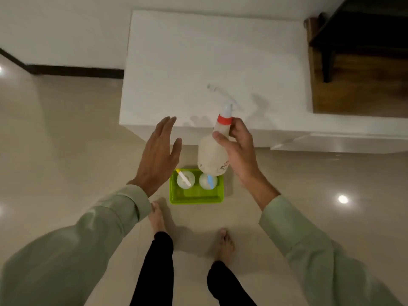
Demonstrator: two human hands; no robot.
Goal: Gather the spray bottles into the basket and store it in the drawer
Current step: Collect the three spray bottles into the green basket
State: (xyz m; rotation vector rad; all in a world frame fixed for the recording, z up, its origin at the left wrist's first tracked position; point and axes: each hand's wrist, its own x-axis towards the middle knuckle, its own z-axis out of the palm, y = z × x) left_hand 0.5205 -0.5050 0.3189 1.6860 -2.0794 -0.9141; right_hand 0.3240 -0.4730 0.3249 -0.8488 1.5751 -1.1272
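The right hand (239, 151), at centre right of the frame, grips a white spray bottle (212, 155) by its neck, just below the red collar, thumb on the near side and fingers wrapped behind. The bottle hangs roughly upright, nozzle toward the top of the frame, its base directly above the far edge of the basket. The left hand (157, 155), at centre left, is open and empty, fingers straight and together, palm turned toward the bottle but apart from it.

Below the hands, in the middle of the frame, a green basket (196, 198) sits on the pale tiled floor (66, 140). Two bottles stand in its far half: one with a yellow-tipped nozzle (186, 179) on the left, one with a blue nozzle (208, 181) on the right. The near half is bare.

A white cabinet (209, 62) fills the upper middle of the frame, its front edge just beyond the basket. Bare feet (157, 219) stand at the lower centre
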